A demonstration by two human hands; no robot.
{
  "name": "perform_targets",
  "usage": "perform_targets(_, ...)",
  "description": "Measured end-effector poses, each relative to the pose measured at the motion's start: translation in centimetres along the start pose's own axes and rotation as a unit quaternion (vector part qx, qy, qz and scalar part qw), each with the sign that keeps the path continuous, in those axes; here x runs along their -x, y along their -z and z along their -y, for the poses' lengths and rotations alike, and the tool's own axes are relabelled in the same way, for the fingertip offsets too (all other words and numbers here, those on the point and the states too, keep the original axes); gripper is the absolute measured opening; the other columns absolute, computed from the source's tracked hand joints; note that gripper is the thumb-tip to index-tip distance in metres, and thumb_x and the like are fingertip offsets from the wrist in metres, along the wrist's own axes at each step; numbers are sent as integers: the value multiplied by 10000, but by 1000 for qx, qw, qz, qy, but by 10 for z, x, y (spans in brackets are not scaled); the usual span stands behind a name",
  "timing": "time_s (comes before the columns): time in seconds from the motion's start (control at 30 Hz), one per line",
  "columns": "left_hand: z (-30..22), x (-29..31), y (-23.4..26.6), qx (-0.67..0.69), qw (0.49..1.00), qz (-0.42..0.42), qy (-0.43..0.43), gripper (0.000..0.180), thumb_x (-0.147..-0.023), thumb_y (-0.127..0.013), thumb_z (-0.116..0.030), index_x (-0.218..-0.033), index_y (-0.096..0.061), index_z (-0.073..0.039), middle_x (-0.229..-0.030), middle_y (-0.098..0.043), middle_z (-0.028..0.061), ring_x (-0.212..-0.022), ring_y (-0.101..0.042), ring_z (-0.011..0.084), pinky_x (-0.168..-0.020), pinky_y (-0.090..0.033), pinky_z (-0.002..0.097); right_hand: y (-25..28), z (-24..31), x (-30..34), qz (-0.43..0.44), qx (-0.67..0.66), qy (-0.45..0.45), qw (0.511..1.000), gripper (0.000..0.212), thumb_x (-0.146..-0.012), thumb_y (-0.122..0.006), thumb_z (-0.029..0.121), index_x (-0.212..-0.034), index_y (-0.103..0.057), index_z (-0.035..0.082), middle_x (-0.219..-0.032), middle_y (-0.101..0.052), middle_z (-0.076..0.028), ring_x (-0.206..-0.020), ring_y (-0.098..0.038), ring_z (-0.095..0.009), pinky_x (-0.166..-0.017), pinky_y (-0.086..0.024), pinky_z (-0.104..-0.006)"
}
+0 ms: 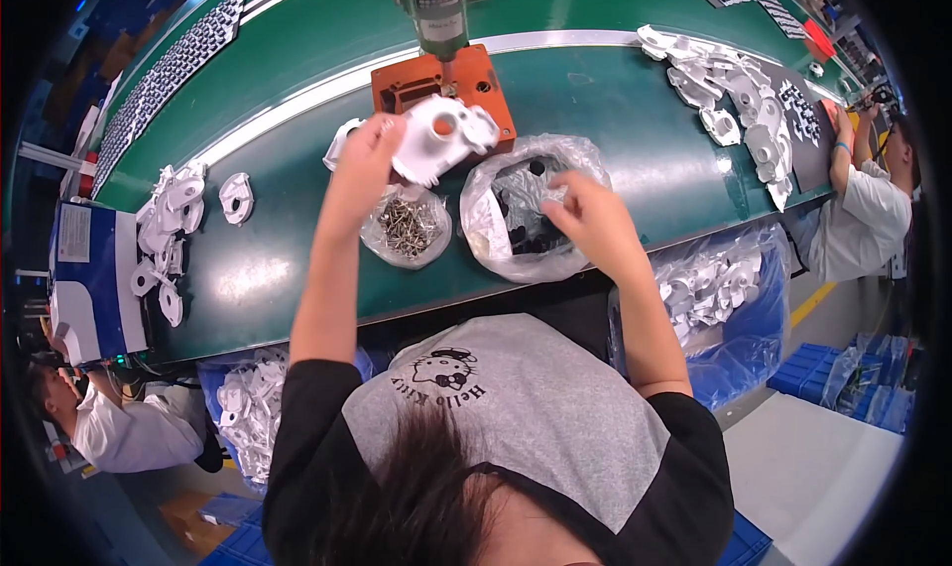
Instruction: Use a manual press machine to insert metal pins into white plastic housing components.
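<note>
My left hand (365, 164) is closed on the edge of a white plastic housing (428, 147), which has a round hole and a toothed edge. It is held up in front of an orange fixture block (486, 70). My right hand (593, 219) is over a clear plastic bag (587, 155) of black parts, its fingers curled together; what they hold, if anything, cannot be made out. Between my arms lies a smaller bag of metal screws (407, 231). Another white housing (340, 141) lies partly hidden behind my left hand.
A green power tool (436, 15) hangs over the fixture. White housings lie in piles at left (178, 204) and right (759, 120) of the green bench (635, 100). Blue-lined bins of white parts (709, 293) stand below its near edge. Co-workers (863, 219) sit at both sides.
</note>
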State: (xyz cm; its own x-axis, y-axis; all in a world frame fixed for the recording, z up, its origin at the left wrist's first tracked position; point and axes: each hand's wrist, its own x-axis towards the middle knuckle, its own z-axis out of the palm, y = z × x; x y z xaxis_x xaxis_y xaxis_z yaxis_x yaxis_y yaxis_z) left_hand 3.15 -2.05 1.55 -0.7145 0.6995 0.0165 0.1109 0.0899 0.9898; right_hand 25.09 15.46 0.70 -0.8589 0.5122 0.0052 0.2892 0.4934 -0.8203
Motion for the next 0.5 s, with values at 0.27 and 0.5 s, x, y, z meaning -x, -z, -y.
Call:
perform_targets(0.27,10,-93,36,-351,936,-12,-1,348,-912,-488,-320,-970,-575,11,-809,-617,152,-742,-589,239,-703,-458,336,-20,-26,9,19,195,108,975,111,-776,-600,78,-871,-576,27,-854,-581,-152,-831,-564,-352,-718,-459,-411)
perform_targets(0.5,14,-89,4,-434,889,-111,-96,230,-888,-494,-291,-1027,-529,-111,-986,-542,175,-853,-586,374,-737,-461,440,-16,-28,3,-28,94,125,987,178,-846,-525,15,-1014,-583,18,-846,-562,-144,-749,-583,-281,-662,-466,-337)
